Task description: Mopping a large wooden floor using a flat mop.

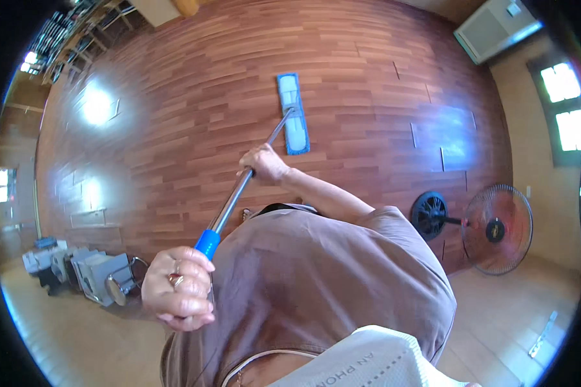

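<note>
A flat mop with a light blue and white rectangular head and a fluffy blue fringe lies on the wooden floor ahead of me. Its metal pole slants back toward my lower left and ends in a blue grip. My left hand, with a ring on one finger, is closed round the top of the pole at the blue grip. Farther down the pole, my right hand wraps round the bare metal, its arm reaching across in front of my body.
To my right stands a pedestal fan with a round black base. Several grey boxy items sit at the left. A white cabinet-like unit is by the far right wall, and loaded shelves line the far left.
</note>
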Demonstrator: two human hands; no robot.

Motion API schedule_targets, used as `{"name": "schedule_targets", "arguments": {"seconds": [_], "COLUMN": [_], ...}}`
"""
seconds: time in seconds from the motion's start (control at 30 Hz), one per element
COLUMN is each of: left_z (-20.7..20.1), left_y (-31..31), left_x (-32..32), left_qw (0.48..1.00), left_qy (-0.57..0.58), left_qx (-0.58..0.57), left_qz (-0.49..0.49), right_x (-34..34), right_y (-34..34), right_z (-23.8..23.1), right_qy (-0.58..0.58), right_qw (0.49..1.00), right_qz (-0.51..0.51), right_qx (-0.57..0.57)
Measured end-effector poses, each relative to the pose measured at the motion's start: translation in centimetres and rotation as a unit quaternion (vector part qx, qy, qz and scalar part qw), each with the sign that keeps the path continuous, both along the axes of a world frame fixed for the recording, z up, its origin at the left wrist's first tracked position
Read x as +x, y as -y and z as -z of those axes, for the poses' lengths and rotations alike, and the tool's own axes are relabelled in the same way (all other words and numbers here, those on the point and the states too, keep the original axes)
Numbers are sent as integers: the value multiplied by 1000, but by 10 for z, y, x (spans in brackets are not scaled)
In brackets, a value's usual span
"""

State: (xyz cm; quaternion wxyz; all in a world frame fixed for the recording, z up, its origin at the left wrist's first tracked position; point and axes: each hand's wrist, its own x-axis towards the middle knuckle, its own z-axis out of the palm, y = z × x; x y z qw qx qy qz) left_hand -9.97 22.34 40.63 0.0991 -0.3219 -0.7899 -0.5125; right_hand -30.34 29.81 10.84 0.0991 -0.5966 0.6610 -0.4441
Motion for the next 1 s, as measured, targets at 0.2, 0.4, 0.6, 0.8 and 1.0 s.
{"name": "schedule_targets", "arguments": {"seconds": [0.2, 0.4, 0.6, 0.8, 1.0], "left_z": [21, 17, -25, -45, -14], "left_y": [-15, -34, -42, -62, -95], "left_x": [-76, -128, -148, -139, -143], "left_qw": [992, 975, 920, 853, 769], "left_qy": [75, 85, 55, 47, 85], "left_qx": [31, 22, 25, 72, 81], "left_qz": [92, 203, 386, 514, 629], "right_x": [-53, -53, 13, 96, 162], "right_y": [-80, -148, -186, -209, -244], "right_z": [20, 7, -29, -59, -46], "right_qy": [-18, 13, 55, 84, 88], "right_qw": [976, 926, 884, 835, 761], "right_qz": [209, 358, 458, 535, 627], "right_qx": [62, 117, 76, 100, 142]}}
